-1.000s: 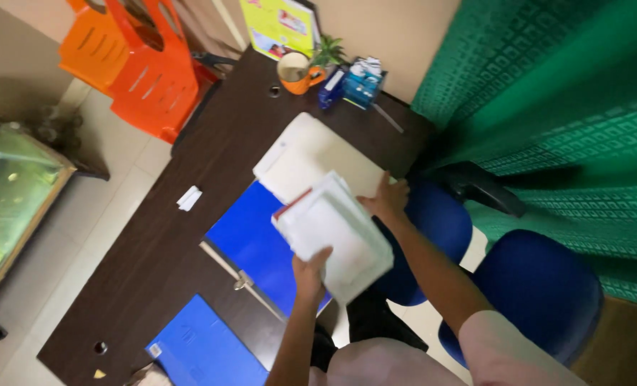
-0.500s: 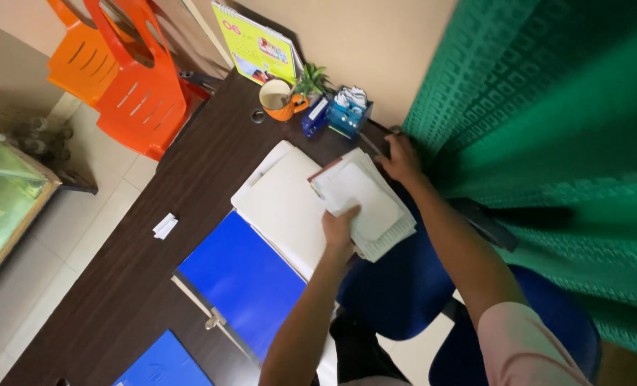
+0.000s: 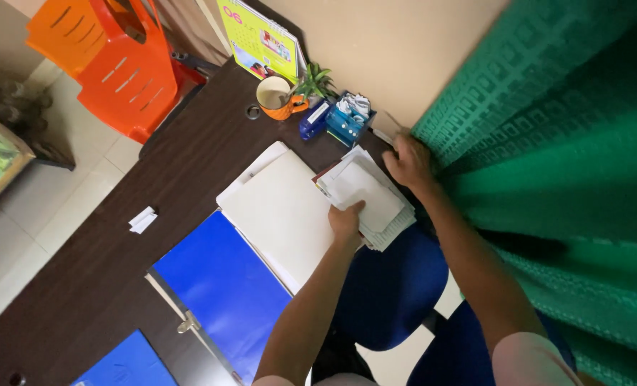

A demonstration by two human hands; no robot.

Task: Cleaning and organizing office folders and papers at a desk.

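My left hand (image 3: 346, 219) grips the near edge of a stack of white papers and envelopes (image 3: 365, 194) resting at the right end of a dark wooden desk (image 3: 154, 179). My right hand (image 3: 409, 161) lies at the stack's far corner, against the green curtain (image 3: 547, 143); its fingers curl on something thin and white there, which I cannot make out. A cream folder (image 3: 282, 211) sits just left of the stack, and a blue folder (image 3: 225, 286) lies beside that.
At the back of the desk stand an orange mug (image 3: 276, 95), a small plant (image 3: 315, 77), a blue desk organiser (image 3: 350, 116) and a yellow calendar (image 3: 259, 39). Orange plastic chairs (image 3: 118, 64) stand to the left. Blue chairs (image 3: 397, 286) are below my arms.
The paper stack went from held in the air over the blue folder to resting at the desk's right end. My right hand left the stack and reached to the curtain.
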